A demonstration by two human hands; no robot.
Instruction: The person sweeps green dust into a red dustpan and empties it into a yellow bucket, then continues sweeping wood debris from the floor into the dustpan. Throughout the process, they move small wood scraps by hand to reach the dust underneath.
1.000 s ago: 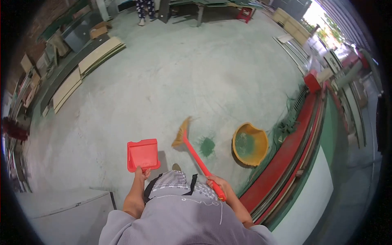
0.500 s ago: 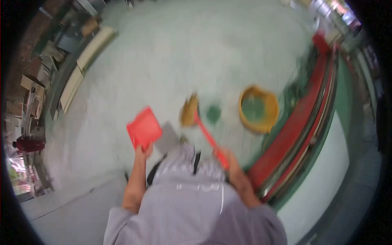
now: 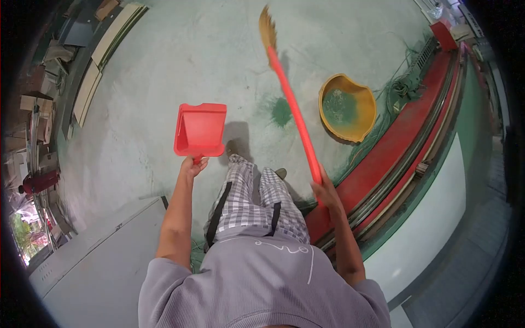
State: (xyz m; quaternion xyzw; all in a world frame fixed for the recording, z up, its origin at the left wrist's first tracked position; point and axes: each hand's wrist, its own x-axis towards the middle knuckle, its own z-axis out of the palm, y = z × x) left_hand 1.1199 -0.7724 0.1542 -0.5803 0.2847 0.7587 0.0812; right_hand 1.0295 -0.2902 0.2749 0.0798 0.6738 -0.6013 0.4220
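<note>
Pale concrete floor (image 3: 164,71) spreads around a yellow basin (image 3: 369,112) near a green powder patch (image 3: 281,112). The left hand (image 3: 193,164) grips a red dustpan (image 3: 201,128); the right hand (image 3: 325,190) grips a broom (image 3: 295,109).

The left hand (image 3: 193,165) grips the red dustpan (image 3: 201,129) by its handle; the right hand (image 3: 326,191) holds the red-handled broom (image 3: 295,109), its bristles pointing away beyond both hands; between and ahead of them lies a patch of green powder (image 3: 281,111) on the floor (image 3: 180,60), with a yellow basin (image 3: 348,132) ahead of the right hand
</note>
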